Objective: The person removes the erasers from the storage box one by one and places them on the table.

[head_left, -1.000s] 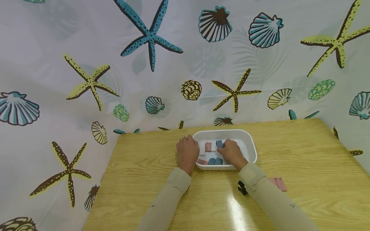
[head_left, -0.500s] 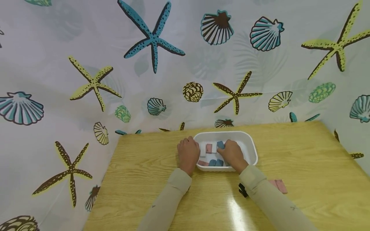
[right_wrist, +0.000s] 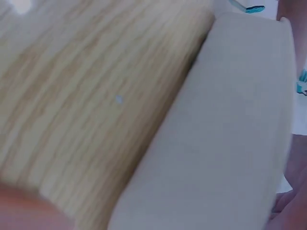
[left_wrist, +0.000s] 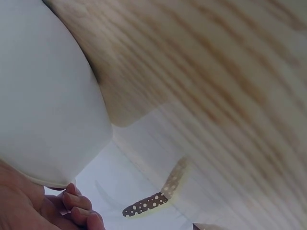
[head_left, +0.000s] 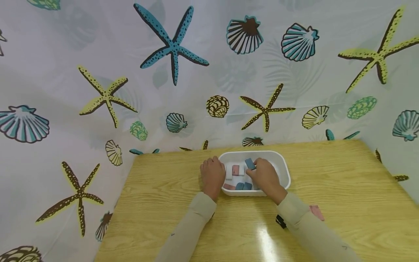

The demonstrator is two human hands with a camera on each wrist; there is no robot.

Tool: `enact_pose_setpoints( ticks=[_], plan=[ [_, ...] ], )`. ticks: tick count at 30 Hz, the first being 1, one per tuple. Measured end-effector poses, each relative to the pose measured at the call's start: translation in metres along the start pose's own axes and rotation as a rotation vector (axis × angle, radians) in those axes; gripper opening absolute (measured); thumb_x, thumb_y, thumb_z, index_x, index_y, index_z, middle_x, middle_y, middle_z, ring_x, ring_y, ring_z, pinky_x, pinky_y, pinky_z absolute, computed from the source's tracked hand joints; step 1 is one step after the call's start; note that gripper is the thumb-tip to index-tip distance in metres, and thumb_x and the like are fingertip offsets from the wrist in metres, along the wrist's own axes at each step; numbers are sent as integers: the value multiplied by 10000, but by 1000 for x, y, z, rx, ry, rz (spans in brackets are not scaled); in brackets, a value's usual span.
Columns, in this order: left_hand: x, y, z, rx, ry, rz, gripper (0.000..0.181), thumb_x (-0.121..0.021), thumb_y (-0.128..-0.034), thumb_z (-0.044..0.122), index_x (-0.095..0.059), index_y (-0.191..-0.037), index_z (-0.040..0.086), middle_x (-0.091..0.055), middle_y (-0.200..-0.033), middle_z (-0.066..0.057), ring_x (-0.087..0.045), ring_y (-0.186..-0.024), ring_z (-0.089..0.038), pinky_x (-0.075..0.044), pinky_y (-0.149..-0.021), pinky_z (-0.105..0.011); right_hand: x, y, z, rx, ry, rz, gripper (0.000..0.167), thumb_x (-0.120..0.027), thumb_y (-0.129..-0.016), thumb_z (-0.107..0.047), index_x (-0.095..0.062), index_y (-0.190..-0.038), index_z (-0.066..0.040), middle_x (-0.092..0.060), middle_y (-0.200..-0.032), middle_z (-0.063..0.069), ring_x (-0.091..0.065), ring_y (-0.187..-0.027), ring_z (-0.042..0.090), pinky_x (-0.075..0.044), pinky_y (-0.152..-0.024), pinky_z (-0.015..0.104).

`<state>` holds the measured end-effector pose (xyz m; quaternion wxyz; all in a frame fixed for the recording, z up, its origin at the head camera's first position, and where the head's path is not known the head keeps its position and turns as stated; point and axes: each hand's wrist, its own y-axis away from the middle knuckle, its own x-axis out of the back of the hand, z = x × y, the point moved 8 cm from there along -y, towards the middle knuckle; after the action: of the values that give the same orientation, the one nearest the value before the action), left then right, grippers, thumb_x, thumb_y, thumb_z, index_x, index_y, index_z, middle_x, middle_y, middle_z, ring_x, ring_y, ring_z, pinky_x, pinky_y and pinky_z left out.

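A white plastic tub (head_left: 284, 174) stands on the table near the back. My left hand (head_left: 212, 176) holds its left rim; in the left wrist view the fingers (left_wrist: 79, 206) curl at the edge. Over the tub's inside, my right hand (head_left: 266, 176) pinches a blue eraser-like block (head_left: 250, 163) between thumb and fingers. Along the tub's back row lie a white block (head_left: 229, 172), a pink block (head_left: 235, 170) and another white one. In front are a pink block (head_left: 229, 187) and two blue blocks (head_left: 247, 186). The right hand partly hides a further piece.
On the wooden table (head_left: 157, 203), a small black object (head_left: 280, 221) and a pink piece (head_left: 316, 212) lie beside the right sleeve (head_left: 304, 218), which partly covers them. A patterned cloth (head_left: 196, 72) with starfish and shells hangs behind the table.
My right hand has lifted slightly and shifted right with the blue block, which now tilts. The right sleeve has moved right over the pink pieces. The left hand has stayed on the rim.
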<state>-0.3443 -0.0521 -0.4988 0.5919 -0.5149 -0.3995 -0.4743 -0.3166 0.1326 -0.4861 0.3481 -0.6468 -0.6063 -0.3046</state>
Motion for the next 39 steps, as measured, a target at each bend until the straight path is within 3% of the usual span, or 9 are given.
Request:
enact_pose_setpoints(
  ticks=[8,19,29,39],
  plan=[
    [3,3,1,-17,-4,-2,280,-461,-957,301,-573,-997,48,-590,-911,-94,-553,-883,-245,-418,-785,-380,39,27,2,57,-30,56,324,-674,-783,-236,-604,-954,30,-621,-864,126,-578,-725,212,-485,-643,372],
    [0,1,1,-4,-17,-26,293,-462,-955,321,-568,-1020,56,-588,-933,-85,-545,-885,-233,-419,-786,-374,85,69,40,20,-83,64,316,-634,-825,-222,-586,-1021,21,-621,-911,117,-577,-810,232,-475,-673,380],
    [4,2,0,-11,14,7,274,-450,-962,287,-575,-999,47,-592,-912,-93,-550,-882,-245,-420,-793,-385,103,97,77,-19,-54,74,369,-638,-848,-263,-593,-1039,50,-628,-899,121,-588,-807,250,-478,-676,409],
    [3,3,2,-16,6,4,268,-457,-961,289,-564,-984,45,-580,-891,-90,-543,-856,-237,-423,-781,-376,96,125,115,-52,-56,-6,400,-618,-876,-273,-588,-1053,84,-622,-898,112,-609,-800,245,-505,-651,363]
  ],
)
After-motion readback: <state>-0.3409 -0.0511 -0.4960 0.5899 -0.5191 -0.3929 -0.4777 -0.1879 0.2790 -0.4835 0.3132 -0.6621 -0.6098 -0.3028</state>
